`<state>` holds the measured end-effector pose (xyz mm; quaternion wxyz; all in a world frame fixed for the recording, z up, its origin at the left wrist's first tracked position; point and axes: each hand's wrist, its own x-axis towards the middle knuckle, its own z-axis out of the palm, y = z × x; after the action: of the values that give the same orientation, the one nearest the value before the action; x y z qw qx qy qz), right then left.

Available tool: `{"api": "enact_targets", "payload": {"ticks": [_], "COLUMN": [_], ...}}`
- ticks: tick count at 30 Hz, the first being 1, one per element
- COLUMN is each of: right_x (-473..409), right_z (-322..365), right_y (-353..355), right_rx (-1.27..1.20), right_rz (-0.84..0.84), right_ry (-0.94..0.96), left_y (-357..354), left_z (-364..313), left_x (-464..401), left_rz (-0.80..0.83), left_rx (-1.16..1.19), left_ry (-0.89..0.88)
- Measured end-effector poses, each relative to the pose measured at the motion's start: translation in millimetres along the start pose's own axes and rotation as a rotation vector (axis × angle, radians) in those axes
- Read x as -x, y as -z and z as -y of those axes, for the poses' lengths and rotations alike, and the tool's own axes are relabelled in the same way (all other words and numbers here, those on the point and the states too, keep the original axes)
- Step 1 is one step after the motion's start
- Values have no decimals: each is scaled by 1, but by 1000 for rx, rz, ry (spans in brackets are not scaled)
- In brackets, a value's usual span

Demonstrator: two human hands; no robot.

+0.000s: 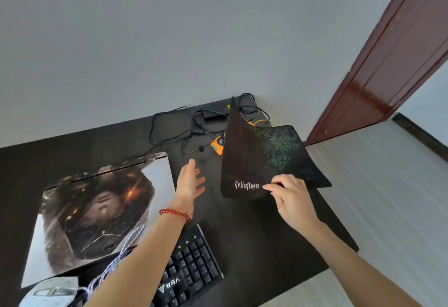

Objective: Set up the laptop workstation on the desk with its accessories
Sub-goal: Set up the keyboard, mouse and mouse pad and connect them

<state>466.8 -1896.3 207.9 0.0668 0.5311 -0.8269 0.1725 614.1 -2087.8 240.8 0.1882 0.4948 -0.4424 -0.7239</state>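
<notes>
Right hand [292, 200]: we pinch the near edge of the mouse pad [266, 161], lifted and tilted above the desk's [254, 246] right part.
Left hand [191, 180]: fingers spread, holding nothing, above bare desk beside the closed laptop [97, 209].
Doing it well: we judge the pad should be lowered flat, clear of the cables [169, 124] and orange object [216, 146] behind.
Count: one laptop, one keyboard [194, 270], one mouse [52, 291], one pad.
</notes>
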Motion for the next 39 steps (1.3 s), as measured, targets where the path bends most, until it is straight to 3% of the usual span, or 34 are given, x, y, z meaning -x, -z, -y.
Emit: {"api": "enact_targets", "payload": {"ticks": [3,5,12,15,19,21,24,27,30,32,35,39], "right_x": [52,72,59,37,8,0,-5,-7,-12,-14,-18,-39], "right_z": [-19,-26,-46,-59,-74,-79,-73,-66,-64,-58,-63,-103], "right_y": [-36,-46,-65,-73,-76,-77,-83,-85,-82,-73,-51,-12], "right_rx": [4,-29,-181,-315,-667,-742,-701,-524,-535,-539,-388,-353], "right_rz": [523,628,388,244,-145,-257,-129,60,57,6,10,313], "right_ry": [-268,-470,-832,-1102,-1509,-1629,-1716,-1696,-1544,-1351,-1000,-612], "left_y": [5,9,-23,-39,-40,-37,-37,-33,-28,-29,-38,-65], "left_z": [44,67,110,108,104,106,113,111,97,88,71,38], "left_x": [-8,-8,-30,-45,-55,-49,-32,-30,-44,-51,-53,-55], "left_rz": [-89,-76,65,-80,-216,-196,8,231,161,77,117,222], "left_rx": [-332,-582,-1046,-951,-819,-986,-1441,-1768,-1861,-1737,-1435,-1173], "left_ry": [18,0,-35,38,58,30,-68,-73,-241,-417,-592,-803]}}
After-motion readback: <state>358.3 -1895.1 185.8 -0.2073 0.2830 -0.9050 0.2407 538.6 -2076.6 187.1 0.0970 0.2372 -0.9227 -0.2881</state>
